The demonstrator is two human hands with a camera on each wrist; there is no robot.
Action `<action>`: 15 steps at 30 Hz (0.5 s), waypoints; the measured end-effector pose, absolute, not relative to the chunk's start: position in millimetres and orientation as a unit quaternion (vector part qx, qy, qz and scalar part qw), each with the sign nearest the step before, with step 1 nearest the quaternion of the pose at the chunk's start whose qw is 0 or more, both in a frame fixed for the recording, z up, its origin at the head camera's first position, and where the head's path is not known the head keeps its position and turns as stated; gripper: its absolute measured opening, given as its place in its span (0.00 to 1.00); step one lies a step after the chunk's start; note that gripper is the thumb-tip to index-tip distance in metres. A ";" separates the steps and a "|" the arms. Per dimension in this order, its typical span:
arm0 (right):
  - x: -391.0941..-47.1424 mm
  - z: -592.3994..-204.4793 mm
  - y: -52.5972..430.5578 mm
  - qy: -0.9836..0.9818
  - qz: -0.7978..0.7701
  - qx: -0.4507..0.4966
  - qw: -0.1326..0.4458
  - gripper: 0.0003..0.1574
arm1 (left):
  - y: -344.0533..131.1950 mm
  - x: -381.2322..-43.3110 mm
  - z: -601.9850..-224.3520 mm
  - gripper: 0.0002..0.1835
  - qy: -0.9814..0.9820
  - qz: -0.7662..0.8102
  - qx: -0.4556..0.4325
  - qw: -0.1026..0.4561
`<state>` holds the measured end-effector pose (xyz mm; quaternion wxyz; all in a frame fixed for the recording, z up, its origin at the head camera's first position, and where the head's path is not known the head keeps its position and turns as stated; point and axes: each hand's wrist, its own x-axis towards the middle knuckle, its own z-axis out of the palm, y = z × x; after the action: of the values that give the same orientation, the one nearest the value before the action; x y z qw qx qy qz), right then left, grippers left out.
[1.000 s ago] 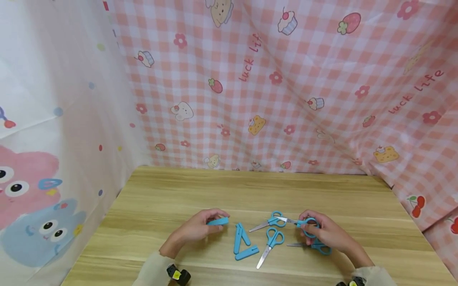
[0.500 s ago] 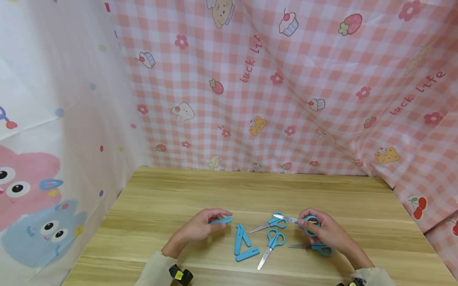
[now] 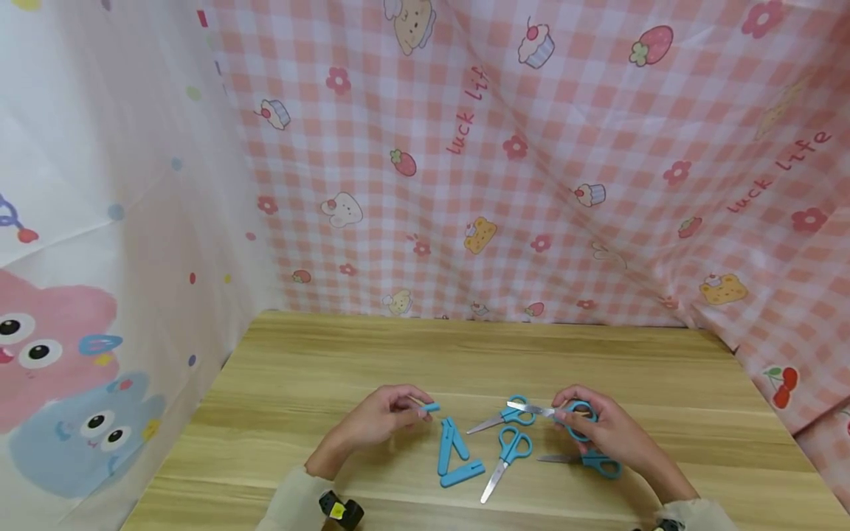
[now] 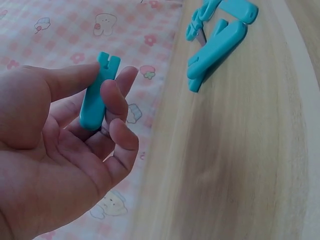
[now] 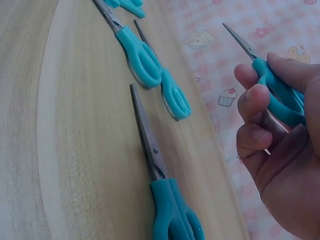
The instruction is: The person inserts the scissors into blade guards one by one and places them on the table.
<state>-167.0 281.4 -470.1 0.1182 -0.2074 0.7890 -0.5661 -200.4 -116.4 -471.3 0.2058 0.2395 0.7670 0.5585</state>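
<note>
My left hand (image 3: 375, 422) pinches a turquoise slotted scissors cover (image 4: 97, 100) between thumb and fingers, its slotted end pointing away from the palm. My right hand (image 3: 614, 428) grips a pair of turquoise-handled scissors (image 5: 280, 95) by the handles, above the table. Those blades are together and point left, toward the cover; a gap separates the two. Below the right hand lies another pair of scissors (image 5: 170, 210), partly hidden by that hand in the head view. Between the hands, two more pairs rest on the wood, one nearer (image 3: 509, 446) and one farther (image 3: 521, 407).
Beside the left hand, several loose turquoise covers (image 3: 462, 473) lie on the wooden table (image 3: 319, 354), two of them overlapping at one end. A pink checked cloth (image 3: 432, 192) hangs behind the table's far edge, and a white printed cloth (image 3: 153, 221) hangs at the left.
My left hand has moved slightly right, and its cover now shows mostly just its end in the head view. The scissors in my right hand have turned a little, blades flatter.
</note>
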 end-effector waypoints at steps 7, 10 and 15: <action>-166.3 -466.6 278.6 0.784 -0.571 -0.206 0.127 0.12 | -112.2 -201.3 -469.6 0.09 0.786 0.545 0.215 0.199; -166.4 -465.3 276.9 0.784 -0.573 -0.201 0.128 0.12 | -109.9 -201.1 -468.3 0.09 0.794 0.538 0.204 0.195; -167.4 -464.7 274.8 0.782 -0.575 -0.203 0.129 0.12 | -106.5 -200.5 -466.3 0.09 0.792 0.541 0.204 0.195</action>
<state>-167.4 274.8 -464.7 0.1294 -0.2030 0.7819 -0.5751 -200.5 -106.5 -466.3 0.1949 0.2043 0.7924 0.5408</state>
